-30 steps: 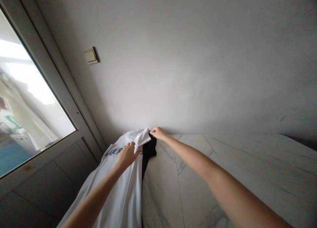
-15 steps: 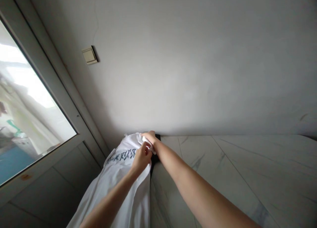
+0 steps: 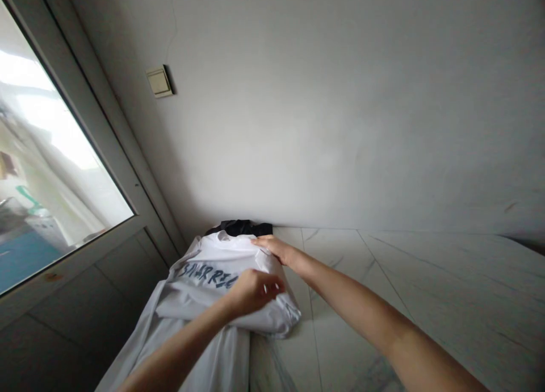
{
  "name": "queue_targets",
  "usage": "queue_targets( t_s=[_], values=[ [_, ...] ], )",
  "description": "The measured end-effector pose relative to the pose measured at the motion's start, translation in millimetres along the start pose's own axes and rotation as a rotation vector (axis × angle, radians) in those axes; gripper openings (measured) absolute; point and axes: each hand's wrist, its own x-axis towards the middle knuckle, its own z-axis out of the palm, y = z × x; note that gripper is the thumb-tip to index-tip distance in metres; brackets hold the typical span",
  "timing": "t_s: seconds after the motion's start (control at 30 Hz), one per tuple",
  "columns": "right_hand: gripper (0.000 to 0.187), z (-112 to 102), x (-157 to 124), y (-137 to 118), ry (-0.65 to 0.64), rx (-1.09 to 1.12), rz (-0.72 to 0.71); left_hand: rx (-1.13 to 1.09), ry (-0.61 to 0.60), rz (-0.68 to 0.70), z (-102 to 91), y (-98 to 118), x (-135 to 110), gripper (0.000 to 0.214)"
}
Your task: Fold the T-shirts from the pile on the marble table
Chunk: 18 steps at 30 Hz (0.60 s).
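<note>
I could bring a hand in over the marble surface at lower right, outside the right arm. Farther up the frame, the wall stops me; at left, the door frame (slanting inward) crowds the white shirt.

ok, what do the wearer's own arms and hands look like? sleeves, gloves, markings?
No sleeve shows on the left forearm or right forearm. The left hand and right hand are ungloved. No watch, bracelet or cable visible; fingers too small to rule out rings.
</note>
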Motion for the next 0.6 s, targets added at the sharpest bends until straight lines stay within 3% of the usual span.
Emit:
queue_targets(
  t_s=[0.1,0.13,0.17,0.23,0.3,0.33,0.47,0.6],
  values=[
    [0.039,-11.2,-47.6,-3.6,-0.116,0.177,0.077,0.174,0.480,-0.150,-54.1,-43.5,15.9,0.034],
    [0.043,-14.2,-62.1,-3.2,-0.142,0.223,0.083,0.269,0.497,-0.211,-68.4,-61.6,21.5,0.040],
    [0.047,-16.9,-75.3,-1.6,-0.152,0.254,0.084,0.383,0.432,-0.271,-79.0,-79.8,26.1,0.043],
    [0.050,-20.8,-97.2,5.6,-0.116,0.274,0.070,0.544,0.090,-0.362,-88.2,-111.8,30.9,0.048],
    [0.049,-23.0,-113.1,17.3,-0.058,0.280,0.070,0.602,-0.153,-0.399,-84.1,-133.4,31.2,0.045],
    [0.046,-23.5,-119.1,24.2,-0.031,0.276,0.070,0.612,-0.204,-0.409,-79.1,-139.9,30.6,0.043],
    [0.030,-24.1,-135.0,48.1,0.027,0.201,0.077,0.662,-0.181,-0.444,-57.6,-145.9,30.4,0.033],
    [0.034,-28.8,-143.6,52.9,0.081,0.187,0.103,0.695,-0.147,-0.438,-53.8,-139.7,29.2,0.024]
  ],
)
